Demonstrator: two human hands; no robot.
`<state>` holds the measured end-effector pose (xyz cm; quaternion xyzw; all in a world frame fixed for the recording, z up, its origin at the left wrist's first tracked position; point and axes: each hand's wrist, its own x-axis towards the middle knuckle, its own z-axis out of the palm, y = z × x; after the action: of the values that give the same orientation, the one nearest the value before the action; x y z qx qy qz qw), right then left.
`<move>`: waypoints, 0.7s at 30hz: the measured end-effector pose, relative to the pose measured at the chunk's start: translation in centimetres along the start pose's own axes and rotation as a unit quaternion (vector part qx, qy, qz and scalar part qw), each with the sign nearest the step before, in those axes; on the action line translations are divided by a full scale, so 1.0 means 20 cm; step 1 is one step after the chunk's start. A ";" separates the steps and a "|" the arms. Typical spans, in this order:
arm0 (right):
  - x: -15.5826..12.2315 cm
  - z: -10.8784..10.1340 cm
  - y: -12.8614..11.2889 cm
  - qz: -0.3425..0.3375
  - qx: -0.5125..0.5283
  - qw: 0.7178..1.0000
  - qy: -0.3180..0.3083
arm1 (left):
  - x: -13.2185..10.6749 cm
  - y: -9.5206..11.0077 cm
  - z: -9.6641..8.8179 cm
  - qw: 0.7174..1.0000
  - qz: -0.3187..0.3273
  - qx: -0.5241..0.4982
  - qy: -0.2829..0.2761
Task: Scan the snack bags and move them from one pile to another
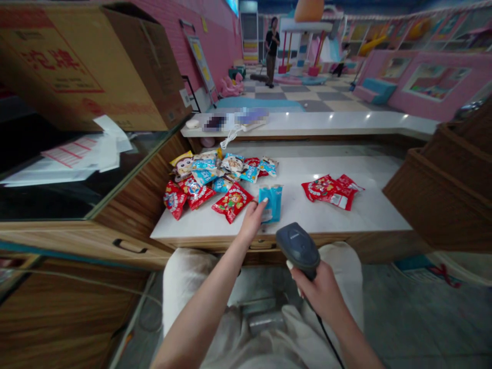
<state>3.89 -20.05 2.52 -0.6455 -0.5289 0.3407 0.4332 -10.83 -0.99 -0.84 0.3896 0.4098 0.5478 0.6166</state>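
Observation:
My left hand [252, 219] reaches over the front of a white counter [369, 210] and holds a blue snack packet [271, 202] by its lower left corner. My right hand [322, 292] is closed round the grip of a dark barcode scanner [298, 246], held below the counter edge, its head pointing toward the blue packet. A heap of red and blue snack packets [215, 179] lies at the counter's left. A smaller pile of red packets [332, 190] lies at the right.
A cardboard box [77, 61] and loose papers [80, 154] sit on a glass-topped cabinet [42, 202] at left. Wooden shelving [446, 189] stands at right. A white ledge [326, 123] runs behind. Far off, a person [272, 48] stands on a checkered floor.

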 end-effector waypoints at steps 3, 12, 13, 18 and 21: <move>-0.01 -0.08 0.00 0.013 0.025 1.000 0.006 | 0.09 0.02 0.21 0.984 0.104 0.132 -0.057; -0.05 -0.25 0.15 0.052 0.023 0.996 0.075 | 0.21 -0.24 0.80 0.739 0.262 0.600 -0.162; -0.05 -0.26 0.16 0.064 0.025 0.995 0.074 | 0.21 -0.27 0.83 0.726 0.265 0.612 -0.167; -0.03 -0.27 0.17 0.070 0.022 0.995 0.070 | 0.28 -0.28 0.91 0.716 0.262 0.620 -0.184; -0.02 -0.24 0.14 0.048 0.013 0.997 0.063 | 0.27 -0.21 0.80 0.717 0.285 0.607 -0.190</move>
<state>9.19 -21.53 1.77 -0.6850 -0.4641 0.3263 0.4571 5.85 3.49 0.54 0.8745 0.3984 0.2459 0.1269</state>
